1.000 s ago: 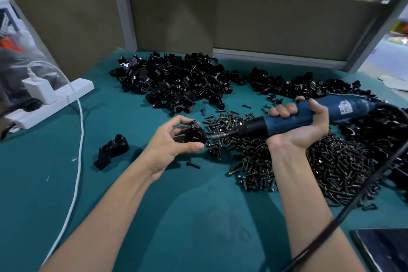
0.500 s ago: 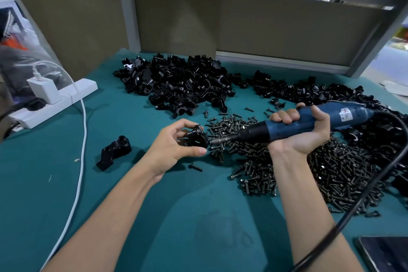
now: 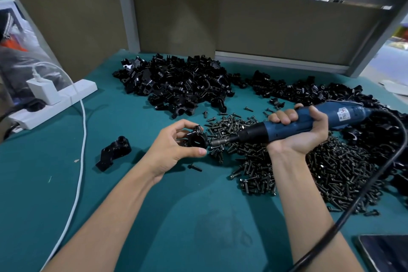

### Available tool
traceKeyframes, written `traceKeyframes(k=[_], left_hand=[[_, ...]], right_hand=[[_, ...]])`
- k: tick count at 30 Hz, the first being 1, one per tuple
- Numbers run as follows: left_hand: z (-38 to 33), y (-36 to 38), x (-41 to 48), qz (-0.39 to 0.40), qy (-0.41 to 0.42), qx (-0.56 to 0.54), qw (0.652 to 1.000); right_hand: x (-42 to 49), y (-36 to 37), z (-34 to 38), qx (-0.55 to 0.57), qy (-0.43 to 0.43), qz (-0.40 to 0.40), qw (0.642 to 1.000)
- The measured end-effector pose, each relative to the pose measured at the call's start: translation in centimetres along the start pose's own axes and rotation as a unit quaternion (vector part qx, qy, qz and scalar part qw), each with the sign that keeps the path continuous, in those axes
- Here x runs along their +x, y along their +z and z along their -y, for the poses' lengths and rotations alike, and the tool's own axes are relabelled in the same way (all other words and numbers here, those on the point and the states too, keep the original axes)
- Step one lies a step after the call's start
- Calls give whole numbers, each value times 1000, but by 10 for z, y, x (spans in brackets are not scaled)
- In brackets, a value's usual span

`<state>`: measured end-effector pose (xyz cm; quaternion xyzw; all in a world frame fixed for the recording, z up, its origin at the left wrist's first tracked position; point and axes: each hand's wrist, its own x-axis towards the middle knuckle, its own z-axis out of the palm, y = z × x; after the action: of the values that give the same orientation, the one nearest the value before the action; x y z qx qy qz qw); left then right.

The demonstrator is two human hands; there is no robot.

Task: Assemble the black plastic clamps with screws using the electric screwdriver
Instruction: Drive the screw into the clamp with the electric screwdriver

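My left hand point(image 3: 172, 150) pinches a black plastic clamp point(image 3: 197, 138) between thumb and fingers, just above the green table. My right hand point(image 3: 302, 130) grips a blue electric screwdriver point(image 3: 309, 121) held level, its bit tip point(image 3: 215, 142) pressed against the clamp's right side. A wide heap of dark screws point(image 3: 298, 161) lies under and to the right of the tool. A big pile of loose black clamp parts point(image 3: 176, 84) sits behind. One assembled clamp point(image 3: 113, 152) lies apart on the left, and a single screw point(image 3: 195, 167) lies below my left hand.
A white power strip with a charger point(image 3: 50, 99) sits at the left edge, its white cable point(image 3: 81, 139) running down the table. The screwdriver's black cord point(image 3: 364, 196) loops over the right side. A dark phone point(image 3: 386, 252) lies at the bottom right. More black parts point(image 3: 309, 93) stretch along the back right.
Both hands stay together on the clamp and tool. The screwdriver has tilted slightly, its rear end higher; the bit stays at the clamp.
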<state>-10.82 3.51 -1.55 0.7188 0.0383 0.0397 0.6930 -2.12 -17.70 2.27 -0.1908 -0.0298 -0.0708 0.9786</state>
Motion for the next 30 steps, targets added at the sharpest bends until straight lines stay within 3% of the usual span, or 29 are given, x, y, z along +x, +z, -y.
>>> traceKeyframes(k=[15,18,24,30], left_hand=[[0,3,-2,3,-10,-13,1000],[1,2,-2,26,-28,-73,997],[-1,3,-8,90,-91,-224,966],[-3,10,-13,150,-207,-350,901]], right_hand=[[-1,1,4,-18,0,17,1000],[-3,2,5,-18,1,30,999],[-6,10,13,39,15,91,995],[-1,10,25,86,-15,119,989]])
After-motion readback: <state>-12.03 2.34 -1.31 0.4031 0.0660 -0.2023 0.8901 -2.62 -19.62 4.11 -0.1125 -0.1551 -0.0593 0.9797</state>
